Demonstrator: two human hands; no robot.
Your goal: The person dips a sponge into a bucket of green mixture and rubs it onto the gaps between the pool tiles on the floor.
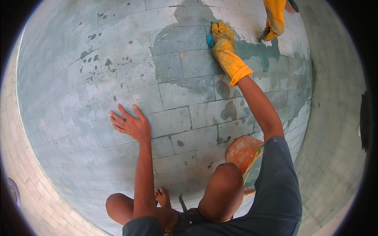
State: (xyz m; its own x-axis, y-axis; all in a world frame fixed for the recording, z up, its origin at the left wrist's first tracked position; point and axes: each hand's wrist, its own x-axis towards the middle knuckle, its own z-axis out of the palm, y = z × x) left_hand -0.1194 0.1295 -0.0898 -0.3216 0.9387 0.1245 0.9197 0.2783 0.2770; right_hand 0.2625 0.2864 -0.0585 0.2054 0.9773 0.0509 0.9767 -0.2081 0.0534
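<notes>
My left hand (130, 124) lies bare on the grey-green tiles (175, 120), palm down with fingers spread. My right hand (221, 41), in a long yellow rubber glove, is closed on a blue scrubbing pad (209, 39) against a dark wet patch of the tiles higher up; its palm side is hidden. Dark water spots dot the tiles around both hands. By my right knee an orange, stained bucket (240, 151) stands with a yellow-green strip over its rim, partly behind my right arm.
At the top right a co-worker's yellow-gloved hand (275, 21) holds a small dark tool (261, 37) on the wet tiles. My bare foot (163, 198) and knees are at the bottom. A pale paved edge (35, 177) curves along the left; a greyer surface runs down the right.
</notes>
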